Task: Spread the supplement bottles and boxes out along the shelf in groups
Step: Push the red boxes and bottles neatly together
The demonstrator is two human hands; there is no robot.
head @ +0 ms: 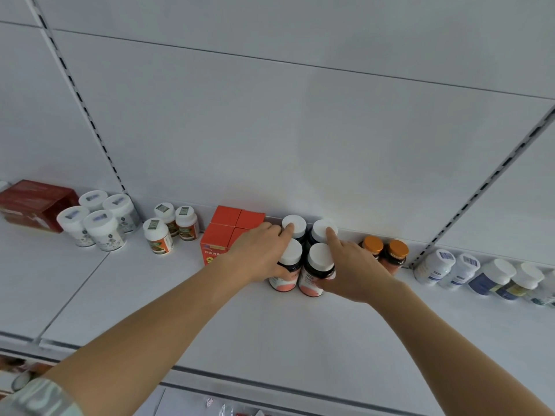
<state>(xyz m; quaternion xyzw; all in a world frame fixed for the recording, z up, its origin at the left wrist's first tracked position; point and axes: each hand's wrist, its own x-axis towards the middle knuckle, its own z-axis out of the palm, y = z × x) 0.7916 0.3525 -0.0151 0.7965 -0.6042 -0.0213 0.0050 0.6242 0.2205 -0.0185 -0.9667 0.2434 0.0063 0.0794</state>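
Fingers of the left hand [260, 256] curl around the left pair of four dark white-capped bottles [319, 267], the forefinger on a back cap. Fingers of the right hand [353, 270] clamp the right pair likewise. This group stands at the back of the shelf [270, 328], between orange boxes [223, 232] and orange-capped bottles [387, 252].

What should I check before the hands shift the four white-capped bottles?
1. Left hand grips front left bottle, forefinger on back left cap: ok.
2. Right hand grips front right bottle, forefinger on back right cap: ok.
3. All four upright: ok.
4. Room to the left: not ok, orange boxes sit close.
5. Room to the right: not ok, orange-capped bottles are near.
6. Shelf bare in front: ok.
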